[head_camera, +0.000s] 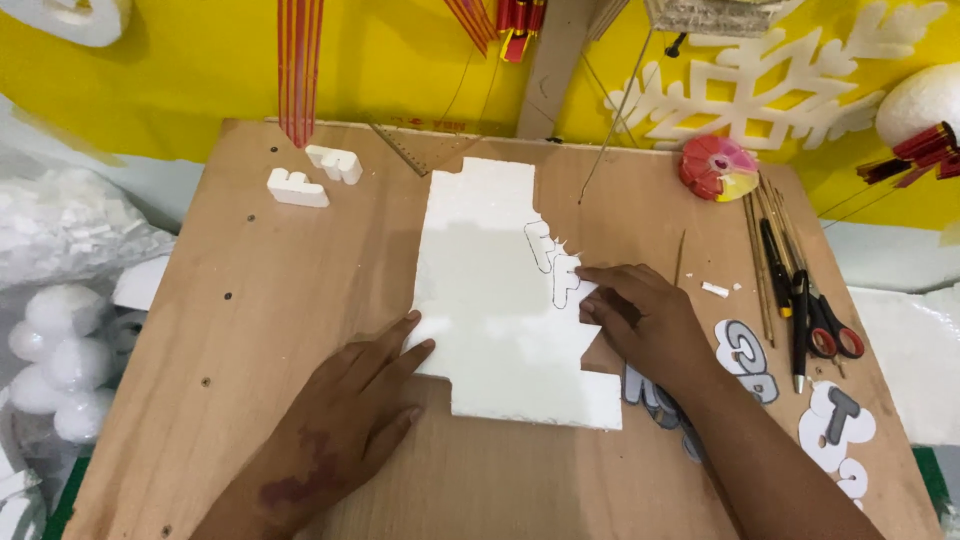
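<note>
Foam sheet (490, 300) btw both hands, touching

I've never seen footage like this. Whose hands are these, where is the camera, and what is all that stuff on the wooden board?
There is one picture, taken by a camera worn on a person's head, looking down at their own two bare hands. No machine is involved.

The left hand lies flat, pressing the edge of a white foam sheet on a wooden board. The right hand rests at the sheet's right edge, fingertips on outlined letter shapes there. Neither hand grips a tool.

Around them lie two cut foam letters, scissors, thin sticks and a pen, paper letter patterns and a red tape roll.
</note>
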